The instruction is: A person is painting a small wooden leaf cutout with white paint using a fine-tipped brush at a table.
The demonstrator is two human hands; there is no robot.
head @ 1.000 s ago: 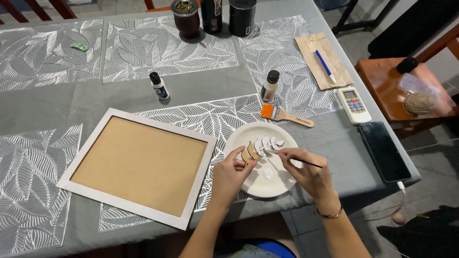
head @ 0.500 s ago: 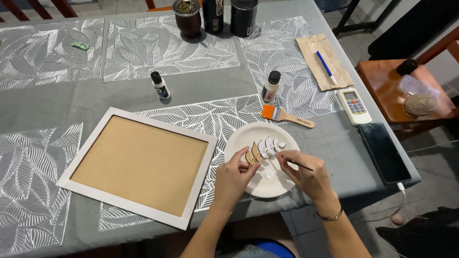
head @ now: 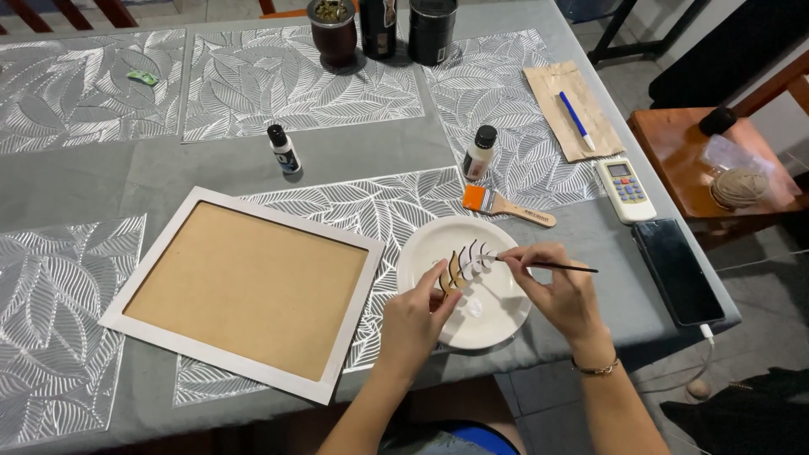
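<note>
1. While our left hand [head: 419, 313] pinches the leaf-shaped wooden cutout [head: 462, 268] over the white plate [head: 425, 244], our right hand [head: 556, 291] grips a thin brush [head: 548, 266], apparently painting it white.
2. Beyond the plate lie a flat orange brush [head: 506, 205] and two paint bottles [head: 480, 152]; left of it, a framed board [head: 244, 291]. Nothing on the worktop [head: 101, 177] blocks us.

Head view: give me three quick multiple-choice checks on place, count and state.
1. The wide brush with the orange ferrule lies:
A. just beyond the white plate
B. inside the frame
C. on the phone

2. Small black-capped bottles standing on the table:
A. one
B. two
C. four

3. The wooden cut-out is:
A. flat in the frame
B. held over the plate by the left hand
C. under the remote

Answers: 1 A, it rests past the plate's far rim. 2 B, bottles and. 3 B, fingers pinch it while the right hand applies a thin brush.
</note>
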